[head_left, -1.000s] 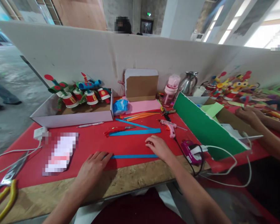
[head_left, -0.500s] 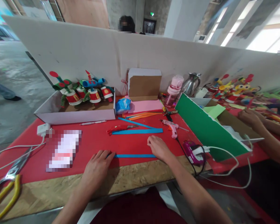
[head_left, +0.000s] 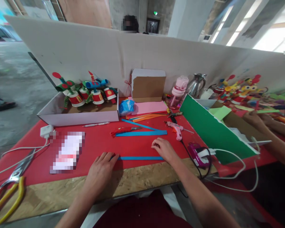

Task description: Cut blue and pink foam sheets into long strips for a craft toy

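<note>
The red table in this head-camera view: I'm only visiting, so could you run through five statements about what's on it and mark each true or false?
1. The left hand is at the left end of the nearest blue strip. True.
2. The right hand grips the pink glue gun. False: the glue gun lies on the table, apart from the hand.
3. Figures made with red-and-white cups sit in the white box. True.
4. The pink bottle stands left of the upright cardboard. False: it stands to the right.
5. A white pen lies in front of the white box. True.
</note>
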Action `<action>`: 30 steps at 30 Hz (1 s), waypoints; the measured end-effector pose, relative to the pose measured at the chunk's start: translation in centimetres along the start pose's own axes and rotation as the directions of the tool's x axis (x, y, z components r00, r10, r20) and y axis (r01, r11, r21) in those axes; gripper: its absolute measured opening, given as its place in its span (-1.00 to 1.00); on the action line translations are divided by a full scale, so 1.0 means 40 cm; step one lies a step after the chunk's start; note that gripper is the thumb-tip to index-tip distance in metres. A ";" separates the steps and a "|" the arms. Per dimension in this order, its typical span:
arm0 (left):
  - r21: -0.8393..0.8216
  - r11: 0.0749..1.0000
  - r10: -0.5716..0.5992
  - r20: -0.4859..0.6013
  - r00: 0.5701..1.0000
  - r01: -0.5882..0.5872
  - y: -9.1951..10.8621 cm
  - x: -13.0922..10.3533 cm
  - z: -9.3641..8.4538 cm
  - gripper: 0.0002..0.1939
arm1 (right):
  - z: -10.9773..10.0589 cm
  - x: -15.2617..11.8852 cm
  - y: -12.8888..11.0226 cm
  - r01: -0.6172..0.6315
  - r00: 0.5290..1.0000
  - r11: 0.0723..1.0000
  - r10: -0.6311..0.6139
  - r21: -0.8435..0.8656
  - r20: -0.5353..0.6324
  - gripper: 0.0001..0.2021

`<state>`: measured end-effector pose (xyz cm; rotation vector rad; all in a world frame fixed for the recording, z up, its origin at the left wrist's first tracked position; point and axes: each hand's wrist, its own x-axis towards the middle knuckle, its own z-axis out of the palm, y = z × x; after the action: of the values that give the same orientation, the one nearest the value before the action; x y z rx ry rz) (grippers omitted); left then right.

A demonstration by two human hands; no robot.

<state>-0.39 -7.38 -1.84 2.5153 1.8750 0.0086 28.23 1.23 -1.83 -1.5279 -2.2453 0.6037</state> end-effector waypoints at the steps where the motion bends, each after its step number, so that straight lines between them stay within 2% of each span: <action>1: -0.001 1.000 -0.002 0.007 1.000 0.002 0.001 0.000 -0.002 -0.49 | 0.005 -0.001 0.002 0.011 1.000 1.000 -0.011 -0.028 -0.007 -0.84; 5: 0.002 1.000 -0.021 0.011 1.000 0.021 0.005 -0.002 -0.007 -0.51 | 0.017 -0.005 -0.004 0.027 0.999 0.993 -0.029 -0.116 -0.014 -0.85; 10: 0.002 1.000 -0.025 0.017 1.000 0.025 0.007 -0.005 -0.003 -0.52 | 0.002 -0.011 -0.027 0.023 0.999 0.984 -0.014 -0.179 0.050 -0.84; 12: 0.003 1.000 -0.018 0.011 1.000 0.018 0.006 -0.006 0.001 -0.52 | -0.009 -0.022 -0.030 -0.019 1.000 0.994 0.020 -0.104 0.016 -0.83; 15: 0.000 1.000 -0.008 -0.012 1.000 0.008 0.005 -0.007 0.006 -0.53 | -0.023 -0.051 -0.031 -0.081 0.995 0.988 0.089 0.134 -0.053 -0.85; 17: 0.002 1.000 -0.002 -0.007 1.000 0.002 0.006 -0.006 0.003 -0.54 | -0.029 -0.074 -0.034 -0.092 0.992 0.960 0.112 0.263 -0.061 -0.90; 19: 0.001 1.000 0.000 0.009 1.000 0.000 0.006 -0.002 -0.005 -0.55 | -0.034 -0.096 -0.045 -0.084 0.992 0.936 0.112 0.343 -0.063 -0.95; 22: -0.022 1.000 0.013 0.012 1.000 -0.012 0.004 0.008 -0.018 -0.56 | -0.050 -0.125 -0.069 -0.059 0.992 0.920 0.097 0.387 -0.077 -0.89; 24: -0.032 0.999 0.029 0.009 1.000 -0.028 0.002 0.018 -0.026 -0.63 | -0.069 -0.140 -0.087 -0.046 0.998 0.925 0.059 0.378 -0.023 -0.96; 27: -0.018 0.999 0.044 0.056 0.997 -0.043 0.000 0.033 -0.032 -0.69 | -0.098 -0.153 -0.107 -0.010 0.981 0.928 -0.063 0.373 0.181 -0.82; 28: -0.014 0.999 0.045 0.078 0.996 -0.044 0.000 0.038 -0.032 -0.69 | -0.105 -0.153 -0.110 0.016 0.970 0.928 -0.104 0.371 0.218 -0.81; 30: -0.014 0.999 0.043 0.104 0.994 -0.042 -0.001 0.046 -0.034 -0.69 | -0.110 -0.149 -0.113 0.077 0.973 0.938 -0.144 0.337 0.178 -0.82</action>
<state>0.10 -5.59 -0.47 2.4949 1.7777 -0.1095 29.05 -5.15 3.96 -1.2128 -2.2131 1.0789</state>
